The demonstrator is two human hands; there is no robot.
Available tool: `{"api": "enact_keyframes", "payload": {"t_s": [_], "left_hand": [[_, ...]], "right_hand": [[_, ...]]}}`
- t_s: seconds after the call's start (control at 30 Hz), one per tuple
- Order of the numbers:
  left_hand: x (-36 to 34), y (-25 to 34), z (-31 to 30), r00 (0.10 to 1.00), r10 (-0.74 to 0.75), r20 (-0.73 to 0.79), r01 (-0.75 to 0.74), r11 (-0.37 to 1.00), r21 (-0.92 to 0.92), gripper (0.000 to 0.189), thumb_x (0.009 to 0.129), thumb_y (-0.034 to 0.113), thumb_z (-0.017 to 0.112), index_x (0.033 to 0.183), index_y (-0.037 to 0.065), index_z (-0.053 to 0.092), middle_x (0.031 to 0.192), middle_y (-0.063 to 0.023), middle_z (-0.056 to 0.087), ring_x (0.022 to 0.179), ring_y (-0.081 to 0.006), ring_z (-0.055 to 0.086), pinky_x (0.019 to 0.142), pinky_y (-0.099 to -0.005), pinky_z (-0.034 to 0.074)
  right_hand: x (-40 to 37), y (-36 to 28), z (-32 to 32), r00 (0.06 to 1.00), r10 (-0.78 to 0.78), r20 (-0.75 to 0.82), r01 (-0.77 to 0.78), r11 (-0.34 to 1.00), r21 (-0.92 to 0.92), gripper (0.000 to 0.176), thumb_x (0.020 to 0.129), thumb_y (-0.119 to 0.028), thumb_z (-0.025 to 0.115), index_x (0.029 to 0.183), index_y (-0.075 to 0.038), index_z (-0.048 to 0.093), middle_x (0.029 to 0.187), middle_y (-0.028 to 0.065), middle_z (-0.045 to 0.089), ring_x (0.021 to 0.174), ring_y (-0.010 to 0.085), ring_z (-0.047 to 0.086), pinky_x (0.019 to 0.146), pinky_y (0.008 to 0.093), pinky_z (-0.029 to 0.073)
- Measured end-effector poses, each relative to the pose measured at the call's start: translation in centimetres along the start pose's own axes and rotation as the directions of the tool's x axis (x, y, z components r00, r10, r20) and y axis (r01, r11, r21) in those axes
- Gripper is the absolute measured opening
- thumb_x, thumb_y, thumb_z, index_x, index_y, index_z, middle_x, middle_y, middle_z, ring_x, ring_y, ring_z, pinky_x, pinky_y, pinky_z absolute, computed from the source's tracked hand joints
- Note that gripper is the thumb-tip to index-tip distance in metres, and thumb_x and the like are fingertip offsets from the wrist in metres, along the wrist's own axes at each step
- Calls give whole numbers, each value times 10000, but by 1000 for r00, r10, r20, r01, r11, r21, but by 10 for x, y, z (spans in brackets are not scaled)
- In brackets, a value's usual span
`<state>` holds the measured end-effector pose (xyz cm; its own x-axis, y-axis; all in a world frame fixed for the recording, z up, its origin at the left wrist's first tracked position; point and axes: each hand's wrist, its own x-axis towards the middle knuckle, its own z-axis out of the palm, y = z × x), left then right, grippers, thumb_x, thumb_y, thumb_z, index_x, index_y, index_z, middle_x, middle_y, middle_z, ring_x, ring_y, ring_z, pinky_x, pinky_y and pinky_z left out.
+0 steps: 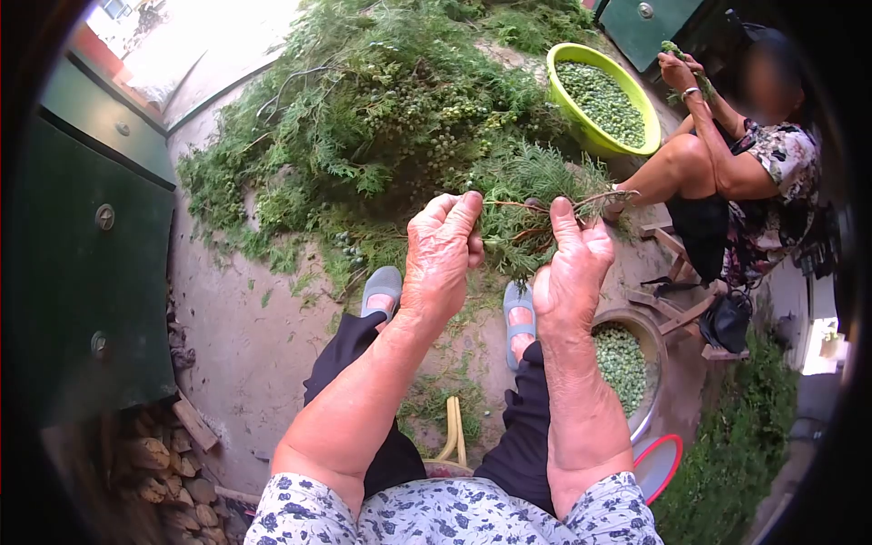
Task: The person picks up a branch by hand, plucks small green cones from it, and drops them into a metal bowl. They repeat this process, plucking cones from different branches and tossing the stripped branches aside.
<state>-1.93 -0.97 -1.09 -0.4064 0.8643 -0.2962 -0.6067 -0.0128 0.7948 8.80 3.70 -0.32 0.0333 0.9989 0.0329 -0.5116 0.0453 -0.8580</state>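
Observation:
A leafy green sprig (536,177) with brown twigs is held up in front of me. My right hand (576,259) grips its stems between thumb and fingers. My left hand (442,254) is closed in a pinch at the left end of a thin brown twig of the sprig; whether a berry is also between its fingertips is too small to tell. Behind both hands lies a big heap of green branches (363,118) with round berries. A metal basin (652,363) of green berries stands beside my right forearm.
A yellow-green tub (652,127) of berries stands behind the heap. At the right a co-worker (772,173) sits holding a sprig, near a wooden stool (686,313). Green cabinets (100,263) and firewood (173,472) are at the left. A red-rimmed container (668,465) is at lower right.

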Motion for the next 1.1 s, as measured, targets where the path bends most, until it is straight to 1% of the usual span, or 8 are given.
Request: {"api": "enact_keyframes", "payload": {"t_s": [0.07,0.13,0.2,0.33,0.5,0.77,0.93,1.1], "left_hand": [[3,-4,1,999,-8,-34,7,999,-40,243,890,266,556,763,68,500,646,26,436,501,-48,391,409,-186,328],[7,0,2,958,-137,-253,77,969,-236,257,920,265,498,747,76,479,619,24,423,470,-54,376,397,-199,307],[23,5,-16,935,-181,-306,56,925,-376,279,916,312,491,779,69,482,660,-3,438,506,-82,397,426,-226,340],[13,11,-7,975,-177,-134,118,924,-364,244,900,285,513,852,46,511,745,-45,506,568,-124,471,480,-261,394],[10,7,-8,961,-238,141,272,906,-324,244,887,286,537,925,45,554,746,-48,553,564,-136,515,485,-246,411],[2,6,-4,976,-160,147,169,984,-54,194,852,248,615,811,70,548,665,-6,516,496,-71,460,400,-200,336],[5,0,0,992,22,-122,-32,996,-84,219,871,217,591,733,66,515,612,16,482,432,-37,424,337,-181,292],[5,1,3,969,-63,-241,10,977,-215,220,866,229,594,751,74,489,615,10,453,429,-59,406,342,-205,300]], "right_hand": [[-9,4,4,999,-45,-16,44,997,-69,320,822,0,596,1130,3,509,1036,53,586,900,145,549,815,296,463],[-9,1,7,995,-92,-28,87,986,-141,319,823,1,593,1132,6,510,1033,54,587,887,146,555,805,297,473],[-3,-14,9,957,-275,-89,266,959,-99,209,803,-3,626,1001,18,562,908,30,601,805,105,534,772,253,429],[8,-13,3,989,-21,-148,21,1000,2,175,803,-11,634,968,-16,575,901,17,599,785,96,530,741,255,436],[10,-6,-3,987,96,-131,-81,990,115,155,805,-5,629,949,-26,576,903,19,595,806,109,532,747,272,446],[12,-2,-8,989,91,-116,-87,995,45,253,830,-29,595,1078,-23,541,991,52,600,856,160,584,790,324,497],[-7,-4,11,996,-38,-85,41,998,39,188,819,13,598,1002,17,557,945,53,604,808,116,550,767,256,445],[-13,3,12,993,-118,-17,116,990,-75,285,817,14,599,1095,14,537,1014,52,595,891,123,542,816,289,446]]}}
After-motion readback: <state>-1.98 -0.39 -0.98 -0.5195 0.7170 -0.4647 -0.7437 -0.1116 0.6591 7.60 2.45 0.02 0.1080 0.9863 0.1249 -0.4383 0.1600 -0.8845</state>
